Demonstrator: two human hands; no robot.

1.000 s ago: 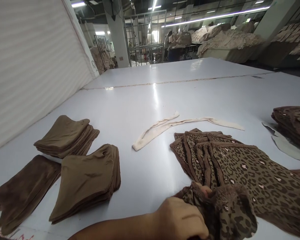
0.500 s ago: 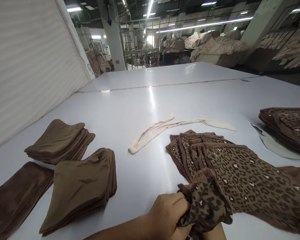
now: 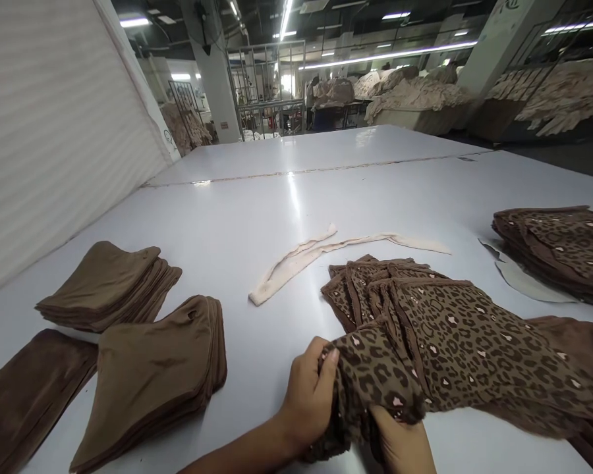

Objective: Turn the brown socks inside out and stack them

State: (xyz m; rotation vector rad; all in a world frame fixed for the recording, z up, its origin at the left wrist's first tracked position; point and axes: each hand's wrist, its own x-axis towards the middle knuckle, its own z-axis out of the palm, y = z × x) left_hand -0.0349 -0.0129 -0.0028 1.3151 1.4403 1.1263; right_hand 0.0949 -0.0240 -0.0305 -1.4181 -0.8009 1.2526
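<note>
- Left hand point(image 3: 307, 392) and right hand point(image 3: 402, 440) grasp 1 leopard-print cloth point(image 3: 375, 365), fuzzy-edged, in front of the fanned spotted pile point(image 3: 459, 345).
- 2 smooth olive-brown stacks point(image 3: 153, 368) lie on the glossy table point(image 3: 227, 224).

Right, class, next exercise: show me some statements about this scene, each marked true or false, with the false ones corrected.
1. The left hand and right hand both grip a leopard-print piece. True.
2. A pale strip lies on the tabletop. True.
3. The left hand lies flat on the bare tabletop. False: it grips the leopard-print piece.
4. Plain brown stacks lie on the left of the picture. True.
5. The pale strip is tied around the plain brown stacks. False: it lies apart from them.
6. Leopard-print cloth is stacked in one place only. False: there is a near stack and a far-right stack.
</note>
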